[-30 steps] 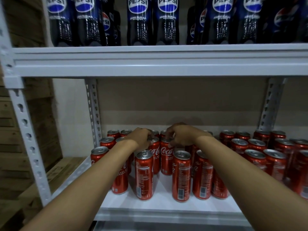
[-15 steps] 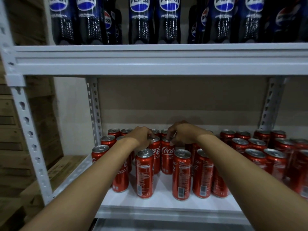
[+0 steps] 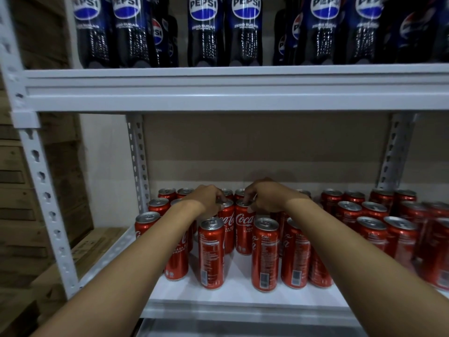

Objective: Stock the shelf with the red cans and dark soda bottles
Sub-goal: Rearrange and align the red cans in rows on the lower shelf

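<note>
White metal shelf [image 3: 243, 291], red aluminium cans [image 3: 211, 254] massed toward its left edge; left hand [image 3: 206, 201] and right hand [image 3: 264, 198] each clenched on a back can's rim, likely for squaring rows.

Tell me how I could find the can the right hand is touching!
Look at the lower white shelf, under the shelf of dark Pepsi bottles, where the red cans stand. In the middle, two arms reach in; follow the right hand to the can under its fingertips. That can shows the white Coca-Cola script facing you, while the two cans in front of it show their small-print backs.
</note>
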